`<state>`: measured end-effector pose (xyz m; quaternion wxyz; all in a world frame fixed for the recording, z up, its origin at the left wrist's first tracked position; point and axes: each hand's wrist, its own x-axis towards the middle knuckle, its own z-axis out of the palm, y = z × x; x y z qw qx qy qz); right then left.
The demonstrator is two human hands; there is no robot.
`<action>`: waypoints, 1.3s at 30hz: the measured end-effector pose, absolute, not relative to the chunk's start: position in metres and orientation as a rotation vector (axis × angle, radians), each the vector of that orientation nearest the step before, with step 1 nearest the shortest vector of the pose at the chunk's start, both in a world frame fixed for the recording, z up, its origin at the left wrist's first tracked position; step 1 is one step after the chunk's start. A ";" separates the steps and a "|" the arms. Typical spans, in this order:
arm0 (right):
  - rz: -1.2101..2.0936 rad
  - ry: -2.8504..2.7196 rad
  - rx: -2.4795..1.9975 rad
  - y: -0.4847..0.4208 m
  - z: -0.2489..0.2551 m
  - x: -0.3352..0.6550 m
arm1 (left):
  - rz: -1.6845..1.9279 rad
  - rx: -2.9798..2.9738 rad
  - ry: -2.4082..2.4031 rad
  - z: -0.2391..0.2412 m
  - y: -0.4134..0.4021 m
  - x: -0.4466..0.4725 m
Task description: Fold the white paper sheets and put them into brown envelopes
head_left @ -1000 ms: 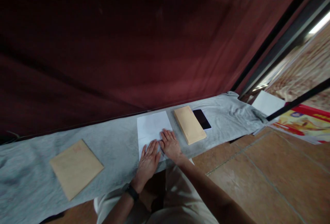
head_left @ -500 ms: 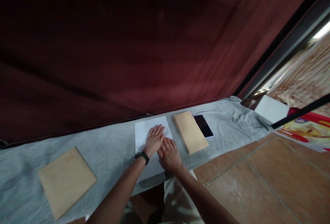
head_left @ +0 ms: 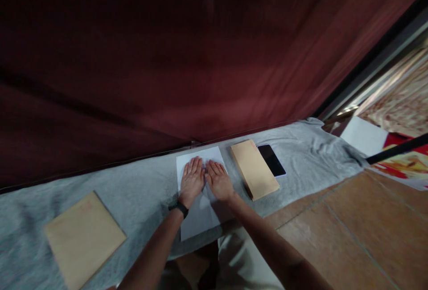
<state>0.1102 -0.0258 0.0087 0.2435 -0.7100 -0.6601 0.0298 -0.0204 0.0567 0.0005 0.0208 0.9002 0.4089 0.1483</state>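
A white sheet of paper (head_left: 198, 223) lies on the grey cloth in front of me, with a crease running down its middle. My left hand (head_left: 192, 182), a dark band on its wrist, rests flat on the left half of the paper. On the right half, my right hand (head_left: 219, 181) lies palm down with its fingers stretched out. The two hands are side by side, their thumbs close together near the crease. Neither hand grips anything. What is under the palms is hidden.
To the right lie a stack of brown envelopes (head_left: 254, 169) and a black-screened phone (head_left: 272, 161). Another brown envelope pile (head_left: 85, 238) is at the left. The grey cloth (head_left: 143, 192) borders a dark red curtain (head_left: 200, 80) behind; tiled floor (head_left: 334, 236) shows at right.
My hands have moved apart from their overlap, and both now sit farther up the paper. The view has shifted slightly.
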 end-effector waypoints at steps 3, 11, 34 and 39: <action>0.058 -1.839 -1.995 0.006 0.007 0.120 | 0.484 2.789 1.252 0.001 0.056 -0.020; -0.016 -1.798 -2.112 0.030 -0.005 0.142 | 0.491 2.694 1.416 0.001 0.069 -0.022; -0.004 -1.749 -2.153 0.027 0.000 0.140 | 0.472 2.690 1.401 0.004 -0.002 -0.064; -0.001 -1.774 -2.150 0.019 0.015 0.136 | 0.456 2.692 1.419 0.005 -0.002 -0.064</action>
